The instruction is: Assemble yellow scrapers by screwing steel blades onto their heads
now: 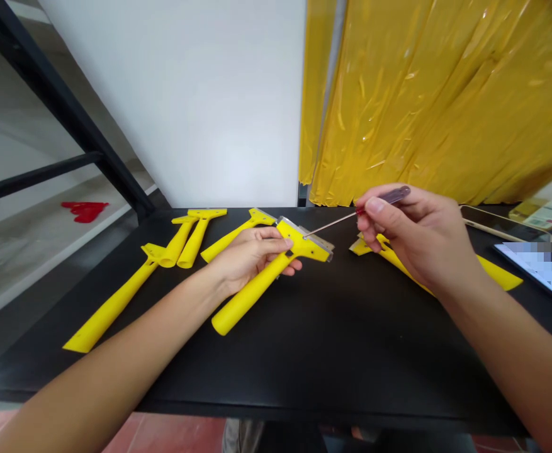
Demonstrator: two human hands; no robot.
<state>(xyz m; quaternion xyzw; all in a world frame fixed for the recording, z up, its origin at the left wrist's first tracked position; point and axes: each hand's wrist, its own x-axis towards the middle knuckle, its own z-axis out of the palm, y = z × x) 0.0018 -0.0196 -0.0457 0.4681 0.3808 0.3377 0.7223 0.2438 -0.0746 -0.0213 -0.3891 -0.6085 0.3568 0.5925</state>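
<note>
A screwdriver (332, 221) touches the head of a yellow scraper (252, 294)

Loose scrapers (110, 308) lie at left on the black desk (351, 358). The left hand (252, 259) is closed around the yellow scraper's handle, just behind its metal-edged head. The right hand (415, 242) pinches the screwdriver's grip, its tip at that head, above another scraper (497, 272).

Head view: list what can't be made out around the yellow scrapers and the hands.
Head view only:
- Spot under the screwdriver tip on the held scraper: too small.
- Held scraper's neck: covered by the left hand.
- Right-side scraper: middle hidden by the right hand.
- Tablet screen: blurred into blocks.
</note>
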